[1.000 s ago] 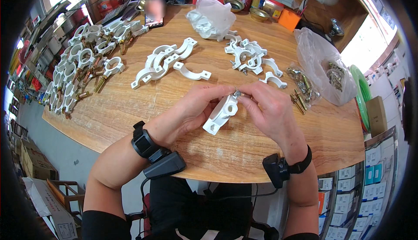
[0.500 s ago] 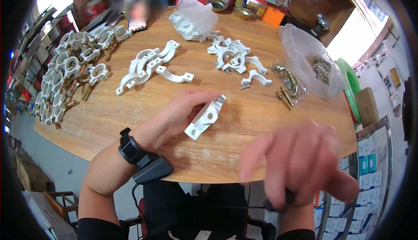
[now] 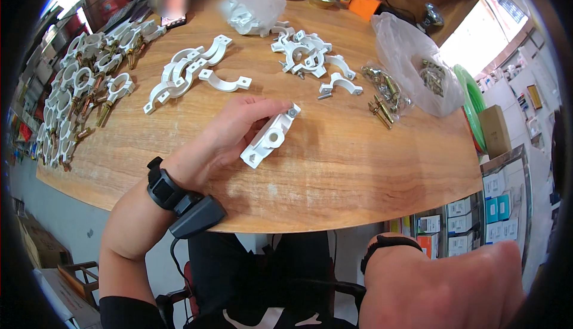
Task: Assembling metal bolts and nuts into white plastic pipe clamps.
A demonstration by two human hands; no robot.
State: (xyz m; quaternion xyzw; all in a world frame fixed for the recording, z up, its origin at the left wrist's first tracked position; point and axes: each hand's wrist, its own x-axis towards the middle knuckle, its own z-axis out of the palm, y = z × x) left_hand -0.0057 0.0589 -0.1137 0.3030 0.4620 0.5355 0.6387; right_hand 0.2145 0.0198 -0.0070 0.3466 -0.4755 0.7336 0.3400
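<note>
left hand [image 3: 230, 132] on white clamp [image 3: 270, 137]

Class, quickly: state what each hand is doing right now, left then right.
Left hand: closed on the white pipe clamp, resting on the wooden table.
Right hand: off the table, low near the camera, holding nothing visible; its grip cannot be told.

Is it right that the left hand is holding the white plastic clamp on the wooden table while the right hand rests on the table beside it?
Not quite. The head view shows the left hand holding the white plastic clamp on the wooden table, but the right hand is off the table, below its near edge.
</note>
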